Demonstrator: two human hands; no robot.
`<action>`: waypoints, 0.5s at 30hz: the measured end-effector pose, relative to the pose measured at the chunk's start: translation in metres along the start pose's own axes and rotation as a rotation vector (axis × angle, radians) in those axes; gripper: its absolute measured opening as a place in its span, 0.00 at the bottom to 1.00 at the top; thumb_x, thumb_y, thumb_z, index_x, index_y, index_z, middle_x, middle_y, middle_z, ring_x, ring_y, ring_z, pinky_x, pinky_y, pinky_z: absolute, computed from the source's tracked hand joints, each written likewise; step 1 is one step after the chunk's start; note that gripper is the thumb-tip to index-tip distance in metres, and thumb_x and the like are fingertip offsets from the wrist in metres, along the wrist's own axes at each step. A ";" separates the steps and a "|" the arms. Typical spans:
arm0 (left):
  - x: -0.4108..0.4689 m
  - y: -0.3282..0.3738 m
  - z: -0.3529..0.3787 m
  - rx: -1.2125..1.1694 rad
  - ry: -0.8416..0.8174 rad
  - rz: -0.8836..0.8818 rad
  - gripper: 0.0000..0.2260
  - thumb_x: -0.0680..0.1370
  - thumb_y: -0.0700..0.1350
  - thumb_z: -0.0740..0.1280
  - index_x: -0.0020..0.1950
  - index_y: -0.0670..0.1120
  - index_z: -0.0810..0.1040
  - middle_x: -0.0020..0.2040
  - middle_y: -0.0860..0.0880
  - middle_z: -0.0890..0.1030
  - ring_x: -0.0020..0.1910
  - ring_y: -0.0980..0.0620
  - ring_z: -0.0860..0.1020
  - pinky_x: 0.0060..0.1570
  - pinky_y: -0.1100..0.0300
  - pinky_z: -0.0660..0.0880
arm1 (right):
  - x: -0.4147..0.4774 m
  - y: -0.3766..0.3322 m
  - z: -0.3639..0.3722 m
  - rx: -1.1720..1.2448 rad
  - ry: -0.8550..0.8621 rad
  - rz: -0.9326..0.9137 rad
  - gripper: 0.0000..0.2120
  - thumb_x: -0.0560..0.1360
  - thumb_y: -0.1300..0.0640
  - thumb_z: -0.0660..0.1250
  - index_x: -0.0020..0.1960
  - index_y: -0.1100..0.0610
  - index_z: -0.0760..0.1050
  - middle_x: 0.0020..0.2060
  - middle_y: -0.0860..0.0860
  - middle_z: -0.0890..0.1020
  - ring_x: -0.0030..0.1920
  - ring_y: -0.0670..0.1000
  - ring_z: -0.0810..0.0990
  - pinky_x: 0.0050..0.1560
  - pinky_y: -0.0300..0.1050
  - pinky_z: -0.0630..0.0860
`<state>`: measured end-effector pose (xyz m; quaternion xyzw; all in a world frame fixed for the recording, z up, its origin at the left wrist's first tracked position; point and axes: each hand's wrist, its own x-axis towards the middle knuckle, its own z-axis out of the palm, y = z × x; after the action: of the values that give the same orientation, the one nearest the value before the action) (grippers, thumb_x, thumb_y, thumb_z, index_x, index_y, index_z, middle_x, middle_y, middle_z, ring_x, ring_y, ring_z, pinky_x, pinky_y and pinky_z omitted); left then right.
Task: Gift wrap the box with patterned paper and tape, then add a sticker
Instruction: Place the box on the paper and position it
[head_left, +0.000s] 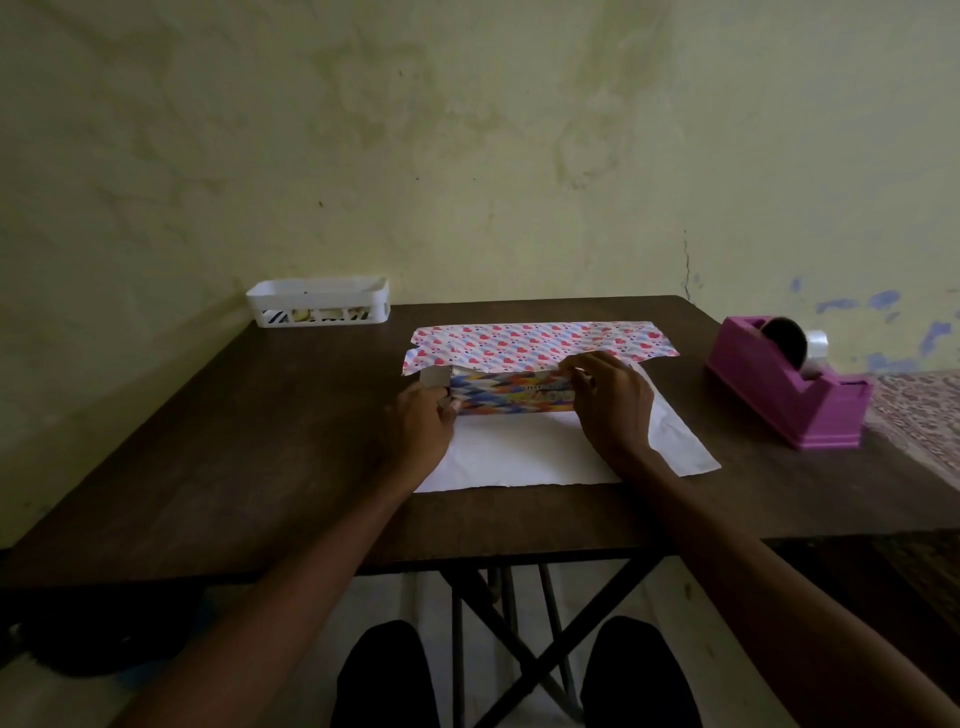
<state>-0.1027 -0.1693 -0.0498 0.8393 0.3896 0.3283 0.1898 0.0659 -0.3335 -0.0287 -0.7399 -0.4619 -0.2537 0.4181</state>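
Box on its paper at mid-table, both hands on!
The colourful box (511, 397) sits on wrapping paper (540, 340), whose heart-print far flap is draped over its top. The left hand (423, 423) grips the box's left end and the right hand (613, 400) pinches the paper edge at its top right. On the table (260, 441), a purple tape dispenser (784, 387) stands well to the right and a white basket (317, 304) far left.

My only camera sits on my head. It faces forward and down, close over the counter (234, 441).
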 end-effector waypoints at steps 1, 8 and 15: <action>0.000 -0.001 0.000 0.019 -0.011 0.011 0.13 0.79 0.48 0.67 0.58 0.42 0.80 0.58 0.43 0.78 0.56 0.46 0.77 0.52 0.53 0.76 | 0.001 0.001 0.000 0.009 -0.008 0.013 0.09 0.72 0.61 0.74 0.52 0.59 0.83 0.49 0.56 0.85 0.46 0.55 0.83 0.46 0.50 0.81; 0.000 -0.001 0.001 0.089 -0.074 0.039 0.13 0.80 0.52 0.64 0.57 0.45 0.81 0.59 0.44 0.76 0.53 0.47 0.77 0.51 0.52 0.76 | 0.003 0.006 0.001 0.052 -0.007 0.096 0.06 0.75 0.61 0.72 0.52 0.56 0.83 0.51 0.53 0.84 0.48 0.51 0.82 0.48 0.45 0.79; -0.002 0.002 -0.002 0.164 -0.033 0.038 0.15 0.80 0.53 0.64 0.61 0.45 0.79 0.58 0.45 0.78 0.54 0.48 0.77 0.46 0.58 0.73 | 0.000 0.004 -0.001 0.029 -0.037 0.048 0.09 0.74 0.60 0.73 0.54 0.57 0.82 0.53 0.54 0.84 0.47 0.53 0.83 0.47 0.51 0.82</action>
<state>-0.1037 -0.1715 -0.0483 0.8645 0.3959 0.2850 0.1208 0.0695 -0.3356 -0.0299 -0.7493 -0.4553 -0.2231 0.4260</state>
